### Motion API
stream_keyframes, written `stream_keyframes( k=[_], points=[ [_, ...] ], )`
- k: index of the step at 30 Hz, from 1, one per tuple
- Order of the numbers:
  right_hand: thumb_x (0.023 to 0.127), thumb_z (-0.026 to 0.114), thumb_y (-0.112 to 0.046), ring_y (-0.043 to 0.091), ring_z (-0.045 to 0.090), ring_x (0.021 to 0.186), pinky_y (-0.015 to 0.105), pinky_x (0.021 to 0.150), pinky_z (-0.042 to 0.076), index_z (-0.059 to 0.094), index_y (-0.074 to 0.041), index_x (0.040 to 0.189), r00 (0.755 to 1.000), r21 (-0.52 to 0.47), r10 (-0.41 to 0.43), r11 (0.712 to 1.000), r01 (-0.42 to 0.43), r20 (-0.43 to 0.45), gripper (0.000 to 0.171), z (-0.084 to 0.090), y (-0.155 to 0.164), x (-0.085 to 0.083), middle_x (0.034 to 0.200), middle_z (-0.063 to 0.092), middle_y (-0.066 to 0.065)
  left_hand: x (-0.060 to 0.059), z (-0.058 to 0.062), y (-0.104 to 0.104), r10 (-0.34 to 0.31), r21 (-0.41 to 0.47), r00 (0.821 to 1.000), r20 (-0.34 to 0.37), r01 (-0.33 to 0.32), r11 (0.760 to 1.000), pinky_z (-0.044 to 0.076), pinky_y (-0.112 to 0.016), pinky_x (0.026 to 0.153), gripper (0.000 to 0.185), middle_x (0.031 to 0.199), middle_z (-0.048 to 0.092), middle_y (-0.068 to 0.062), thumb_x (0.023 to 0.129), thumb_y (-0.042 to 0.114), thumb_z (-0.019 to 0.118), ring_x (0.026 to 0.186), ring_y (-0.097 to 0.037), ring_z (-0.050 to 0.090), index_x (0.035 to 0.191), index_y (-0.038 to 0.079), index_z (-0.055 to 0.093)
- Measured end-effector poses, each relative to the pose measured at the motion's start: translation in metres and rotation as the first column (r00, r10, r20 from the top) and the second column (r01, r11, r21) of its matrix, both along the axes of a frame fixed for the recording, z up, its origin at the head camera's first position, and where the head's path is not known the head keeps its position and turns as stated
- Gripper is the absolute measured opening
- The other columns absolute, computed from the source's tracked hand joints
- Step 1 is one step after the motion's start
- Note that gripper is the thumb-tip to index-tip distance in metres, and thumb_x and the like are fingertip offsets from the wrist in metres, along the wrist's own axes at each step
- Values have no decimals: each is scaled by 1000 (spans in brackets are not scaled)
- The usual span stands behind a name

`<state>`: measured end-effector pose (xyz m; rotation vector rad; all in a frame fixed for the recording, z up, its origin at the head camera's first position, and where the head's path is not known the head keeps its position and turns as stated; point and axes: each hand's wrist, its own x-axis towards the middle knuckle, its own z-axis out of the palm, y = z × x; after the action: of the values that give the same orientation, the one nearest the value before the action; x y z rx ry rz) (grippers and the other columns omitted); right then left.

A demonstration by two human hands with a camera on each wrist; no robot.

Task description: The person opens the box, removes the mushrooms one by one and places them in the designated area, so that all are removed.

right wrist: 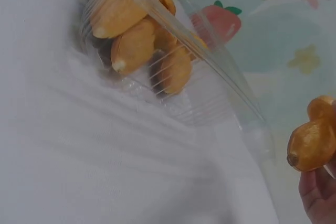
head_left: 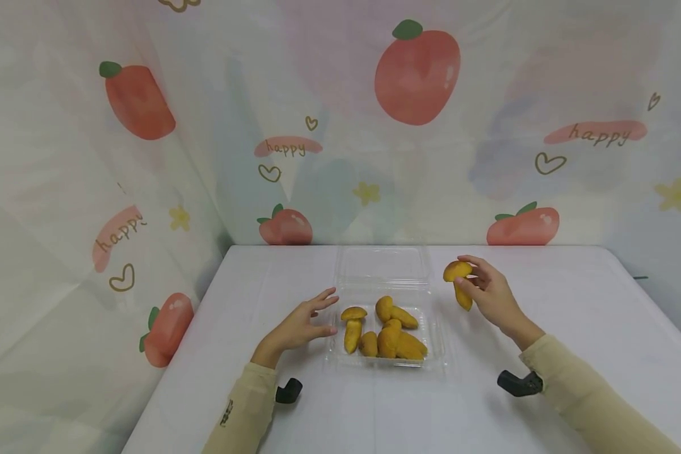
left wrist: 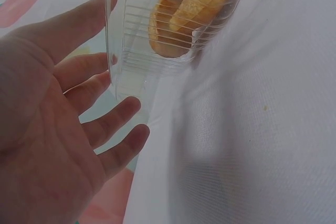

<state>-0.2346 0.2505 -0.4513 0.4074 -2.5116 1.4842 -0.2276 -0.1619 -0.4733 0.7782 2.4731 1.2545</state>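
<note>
Fingers of my right hand (head_left: 490, 293) pinch a mushroom-shaped bun (head_left: 458, 280); left hand (head_left: 305, 323), fingers spread and holding nothing, should steady the clamshell tray (head_left: 438, 353).

L hand (head_left: 306, 320) open, R hand (head_left: 488, 291) pinching.

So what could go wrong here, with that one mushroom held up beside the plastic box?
The right hand pinches the mushroom with its fingertips only, above the table and outside the clear box, so it might slip and roll away. The box looks thin and light; the left hand is open at its edge without gripping it, so a nudge could shift it. The mushrooms inside lie heaped, so one more may tumble.
</note>
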Motion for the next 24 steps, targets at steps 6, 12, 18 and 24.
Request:
stream_keyframes(
  k=[6,12,18,24],
  points=[
    [104,59,-22,-13,55,94,1,82,47,42,2,147,995,4,-37,999,37,95,52,-13,11,-1,137,53,29,2,-2,-2,-10,0,1000,-8,10,1000,36,-64,116,68,168,23,-18,94,13,72,155,-39,23,152,-3,40],
    [104,58,-25,36,58,120,-2,81,43,40,3,147,989,41,-61,998,56,132,54,-21,20,-6,143,48,30,1,-1,-2,5,-1,1000,3,-5,1000,34,-62,118,69,169,23,-14,94,13,72,157,-35,21,153,-1,40],
    [104,59,-24,-6,55,98,5,78,50,39,4,147,981,39,-54,998,48,187,55,-28,29,-13,141,49,30,0,-1,-1,9,-9,1000,7,-9,1000,34,-62,118,70,169,23,-13,93,14,73,157,-35,21,153,0,40],
    [104,58,-26,-3,58,88,15,70,54,37,4,149,963,57,-67,997,54,260,58,-36,33,-18,135,53,35,0,0,-1,7,-13,1000,6,-7,1000,34,-62,118,70,169,23,-13,93,14,73,157,-35,21,153,0,40]
  ],
)
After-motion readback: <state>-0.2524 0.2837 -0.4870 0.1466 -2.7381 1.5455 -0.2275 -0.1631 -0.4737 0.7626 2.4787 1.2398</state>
